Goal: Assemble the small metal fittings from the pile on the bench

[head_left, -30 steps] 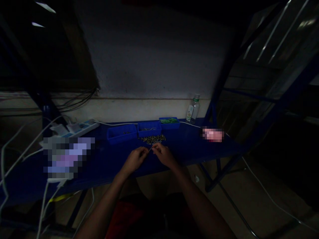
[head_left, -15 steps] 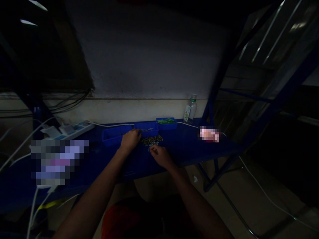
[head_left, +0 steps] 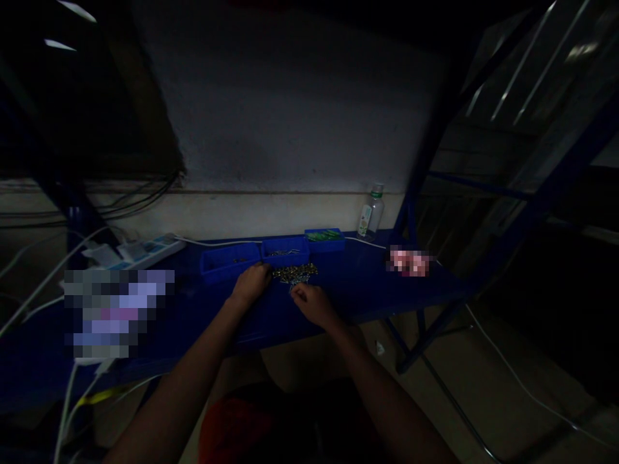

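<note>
A heap of small brass-coloured and silvery metal pieces (head_left: 296,273) lies on the blue table (head_left: 358,283); their exact kind is too small to make out. At the heap's left edge is my left hand (head_left: 250,283), its fingers curled together just in front of the blue trays. My right hand (head_left: 310,301) rests at the near side of the heap, thumb and fingers pinched beside the silvery pieces. Whatever either hand holds is too dark and small to see. Behind the heap, one blue tray (head_left: 304,259) contains thin silvery pieces, and the left blue tray (head_left: 207,264) contains a few small bits.
A smaller blue box (head_left: 325,246) with green items stands at the back, near a clear bottle (head_left: 371,212). A power strip (head_left: 155,252) with plugs and white cables lies on the left. Blurred-out objects sit at both sides. Blue frame posts flank the table.
My left hand has drawn back toward me from the tray's front edge to the table beside the heap. My right hand stays almost in place.
</note>
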`<state>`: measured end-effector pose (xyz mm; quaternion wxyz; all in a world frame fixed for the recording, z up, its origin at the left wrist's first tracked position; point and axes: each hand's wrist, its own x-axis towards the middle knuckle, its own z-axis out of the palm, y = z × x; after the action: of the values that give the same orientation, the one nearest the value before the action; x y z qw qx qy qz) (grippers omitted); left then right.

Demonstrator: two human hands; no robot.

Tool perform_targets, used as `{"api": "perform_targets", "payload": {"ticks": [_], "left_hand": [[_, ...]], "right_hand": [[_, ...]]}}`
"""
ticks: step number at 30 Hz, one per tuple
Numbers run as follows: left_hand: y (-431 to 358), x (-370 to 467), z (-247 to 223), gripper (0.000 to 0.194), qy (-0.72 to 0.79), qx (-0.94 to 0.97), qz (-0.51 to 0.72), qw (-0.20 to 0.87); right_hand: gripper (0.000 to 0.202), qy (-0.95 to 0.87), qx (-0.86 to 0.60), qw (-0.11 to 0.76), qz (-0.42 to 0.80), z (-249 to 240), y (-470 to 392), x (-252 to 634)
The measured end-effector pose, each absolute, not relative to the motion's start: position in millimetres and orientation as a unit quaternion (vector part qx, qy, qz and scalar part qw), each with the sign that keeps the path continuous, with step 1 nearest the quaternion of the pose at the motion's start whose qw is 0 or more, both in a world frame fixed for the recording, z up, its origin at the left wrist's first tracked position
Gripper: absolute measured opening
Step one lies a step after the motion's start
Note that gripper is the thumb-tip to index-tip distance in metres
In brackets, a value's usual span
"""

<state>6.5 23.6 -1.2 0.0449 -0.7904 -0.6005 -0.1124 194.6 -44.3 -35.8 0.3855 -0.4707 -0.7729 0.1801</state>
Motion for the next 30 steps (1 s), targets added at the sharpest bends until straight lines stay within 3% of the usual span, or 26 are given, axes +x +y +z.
{"api": "perform_targets", "payload": {"ticks": [13,16,21,26,30], "left_hand": [[27,7,3,0.022,-0.602,-0.785,-0.145,0.014],[17,7,7,0.022,-0.600,-0.773,-0.205,0.005],[-16,14,-2,0.030,-0.531,-0.767,-0.343,-0.106],[-36,22,-22,0.028,-0.481,-0.760,-0.376,-0.225],[-39,23,-23,0.023,-0.456,-0.771,-0.366,-0.251]], "right_hand": [[0.012,-0.773,-0.459,0.362,0.246,-39,-23,199],[0.013,-0.774,-0.456,0.368,0.242,-38,-21,202],[0.014,-0.760,-0.462,0.399,0.224,-39,-23,203],[0.017,-0.760,-0.458,0.394,0.240,-37,-28,202],[0.019,-0.776,-0.448,0.381,0.229,-32,-32,203]]}}
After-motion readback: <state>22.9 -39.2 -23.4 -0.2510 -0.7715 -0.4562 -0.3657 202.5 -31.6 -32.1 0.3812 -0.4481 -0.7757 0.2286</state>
